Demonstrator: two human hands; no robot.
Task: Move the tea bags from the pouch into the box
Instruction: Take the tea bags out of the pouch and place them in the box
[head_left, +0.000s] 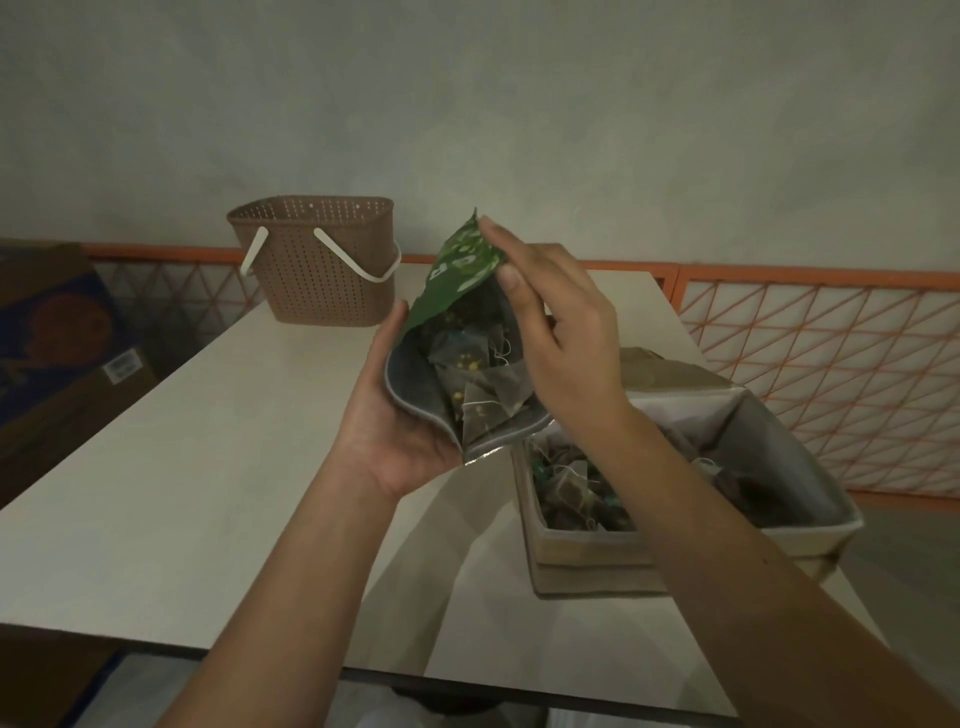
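Left hand (400, 415) cups the green pouch (457, 270), right hand (550, 332) pinching its top, above the box (587, 551). Pyramid tea bags (478, 384) show inside. Print unreadable.

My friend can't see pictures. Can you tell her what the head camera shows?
Two hands hold a green pouch of tea bags, its mouth tipped over an open box already holding some. A brown basket stands farther back on the table.

2 bare forearms, no sleeves
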